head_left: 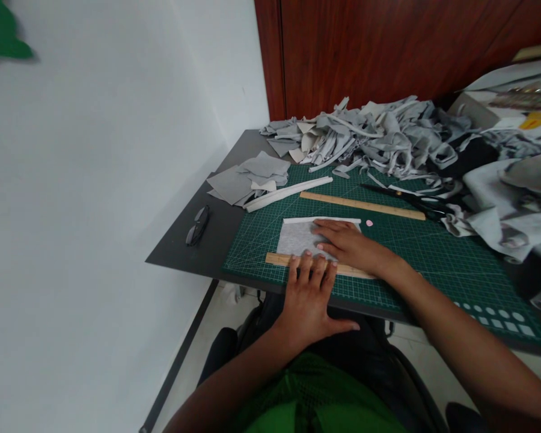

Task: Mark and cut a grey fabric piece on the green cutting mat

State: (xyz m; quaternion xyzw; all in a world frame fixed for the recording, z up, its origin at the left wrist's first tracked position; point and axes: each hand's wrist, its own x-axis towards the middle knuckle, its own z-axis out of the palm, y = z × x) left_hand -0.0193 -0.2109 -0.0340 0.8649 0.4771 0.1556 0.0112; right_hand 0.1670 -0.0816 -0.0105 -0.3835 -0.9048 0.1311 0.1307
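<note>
So the room is mostly a big plain white wall (94, 210) on one side and a dark reddish wood cabinet (365, 48) at the back, with a dark grey table (193, 252) pushed into the corner. Most of the table is covered by a green cutting mat (433, 252) with a grid printed on it. At the far end there's a huge heap of grey fabric scraps (379, 135), strips and offcuts all tangled, and a smaller stack of flat grey pieces (247, 177) sitting off the mat's corner. A long white strip (288, 193) lies diagonally next to that stack, then a long wooden ruler (363, 205) across the mat, and black scissors (410, 198) just past it by the scrap heap. A pair of dark glasses (198, 225) sits on the bare table near the wall edge. Tiny pink chalk bit (369, 223) on the mat too.

The grey fabric rectangle (300, 239) lies flat on the mat right in front of the person. The right hand (349, 243) is spread open, pressing flat on its right part. The left hand (309, 294) is also open, fingers laid on a second wooden ruler (279, 260) running along the fabric's near edge. Neither hand is gripping anything.
</note>
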